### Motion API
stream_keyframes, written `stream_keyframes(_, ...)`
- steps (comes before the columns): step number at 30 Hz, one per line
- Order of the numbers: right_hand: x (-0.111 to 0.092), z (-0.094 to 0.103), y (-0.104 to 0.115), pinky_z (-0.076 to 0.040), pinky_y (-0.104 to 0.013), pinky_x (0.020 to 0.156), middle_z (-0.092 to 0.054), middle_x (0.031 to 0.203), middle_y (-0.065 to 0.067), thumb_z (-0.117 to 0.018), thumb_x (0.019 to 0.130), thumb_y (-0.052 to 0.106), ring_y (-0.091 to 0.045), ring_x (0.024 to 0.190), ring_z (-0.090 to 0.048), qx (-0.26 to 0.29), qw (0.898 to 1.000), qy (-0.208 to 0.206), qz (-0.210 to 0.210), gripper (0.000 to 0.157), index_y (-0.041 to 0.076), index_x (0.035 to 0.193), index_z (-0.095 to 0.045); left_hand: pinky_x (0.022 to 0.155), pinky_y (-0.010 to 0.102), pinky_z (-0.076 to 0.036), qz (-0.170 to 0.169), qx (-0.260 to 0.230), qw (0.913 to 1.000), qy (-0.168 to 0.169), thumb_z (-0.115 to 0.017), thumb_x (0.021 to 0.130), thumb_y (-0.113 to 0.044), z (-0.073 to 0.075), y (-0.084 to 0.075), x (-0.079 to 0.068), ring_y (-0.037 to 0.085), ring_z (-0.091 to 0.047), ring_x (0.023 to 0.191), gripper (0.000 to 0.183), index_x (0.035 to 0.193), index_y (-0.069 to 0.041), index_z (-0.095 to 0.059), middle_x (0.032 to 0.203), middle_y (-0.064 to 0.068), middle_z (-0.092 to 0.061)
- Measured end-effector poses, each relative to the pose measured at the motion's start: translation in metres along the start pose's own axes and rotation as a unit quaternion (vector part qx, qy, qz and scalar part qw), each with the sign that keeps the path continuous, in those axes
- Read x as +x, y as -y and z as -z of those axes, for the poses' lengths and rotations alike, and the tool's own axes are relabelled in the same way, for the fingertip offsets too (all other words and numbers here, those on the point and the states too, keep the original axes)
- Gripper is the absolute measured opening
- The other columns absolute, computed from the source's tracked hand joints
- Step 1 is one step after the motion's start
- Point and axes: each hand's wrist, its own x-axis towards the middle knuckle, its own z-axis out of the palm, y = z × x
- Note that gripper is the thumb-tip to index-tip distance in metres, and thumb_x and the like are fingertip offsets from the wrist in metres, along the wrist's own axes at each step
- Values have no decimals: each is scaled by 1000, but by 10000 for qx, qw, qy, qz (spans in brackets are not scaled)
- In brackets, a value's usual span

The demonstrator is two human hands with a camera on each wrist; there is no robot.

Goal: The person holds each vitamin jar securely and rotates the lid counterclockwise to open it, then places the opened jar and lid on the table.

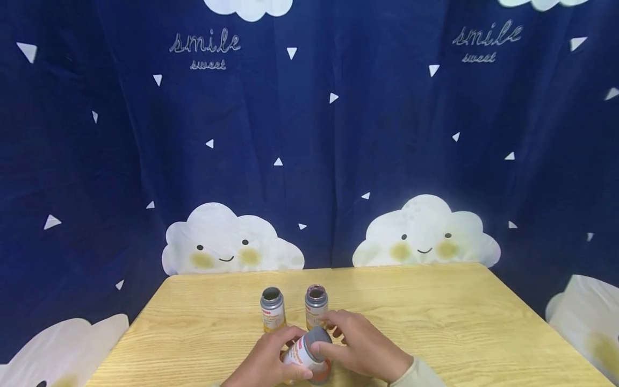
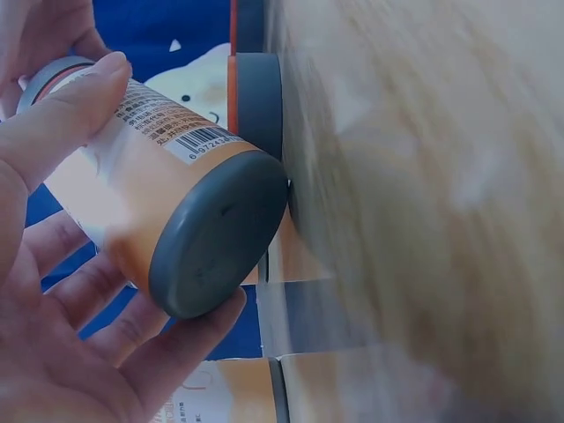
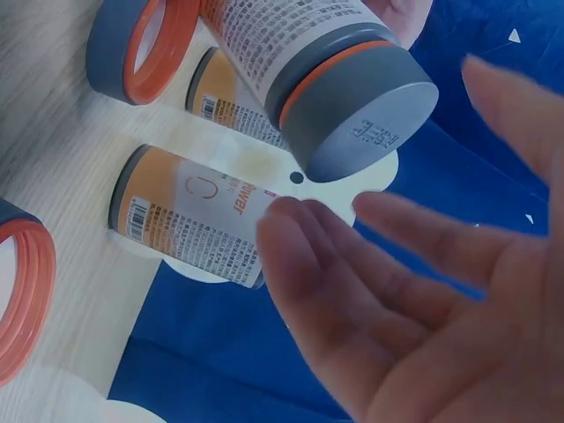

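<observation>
My left hand grips a white-and-orange bottle, tilted so that its grey cap points up and to the right. Fingers and thumb wrap its body, and its dark grey base shows low in the left wrist view. Around that cap, my right hand is spread with loosely bent fingers; a gap shows between them and the cap in the right wrist view. Behind the hands stand two uncapped bottles, one on the left and one on the right, the latter partly hidden by my right hand.
Two removed grey caps with orange insides lie on the wooden table: one cap close under the held bottle, another cap nearer the right wrist camera. A dark blue curtain with clouds hangs behind the table.
</observation>
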Motion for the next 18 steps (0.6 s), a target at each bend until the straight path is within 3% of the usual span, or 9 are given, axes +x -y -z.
stream_keyframes(8, 1, -6, 1, -42, -19, 54, -56, 72, 14, -64, 88, 50, 2, 61, -48, -466, 9972, -560, -190, 33, 18, 87, -69, 72, 23, -49, -31, 59, 10000, 9, -80, 77, -38, 0, -1, -1, 2, -58, 85, 47, 117, -24, -62, 100, -14, -63)
stream_keyframes(12, 1, -6, 2, -41, -19, 52, -53, 69, 17, -65, 86, 53, 3, 59, -46, -516, 9965, -541, -383, 33, 21, 81, -68, 73, 23, -49, -68, -38, 10000, 10, -80, 77, -37, 0, -1, 0, 2, -58, 86, 47, 118, -23, -62, 100, -13, -63)
stream_keyframes(18, 2, -6, 2, -43, -20, 55, -57, 71, 14, -68, 84, 51, 2, 61, -48, -158, 9984, -303, -443, 34, 17, 84, -68, 73, 24, -50, 20, -189, 9998, 85, -79, 78, -38, 0, 0, -1, 2, -59, 86, 46, 119, -23, -62, 100, -13, -62)
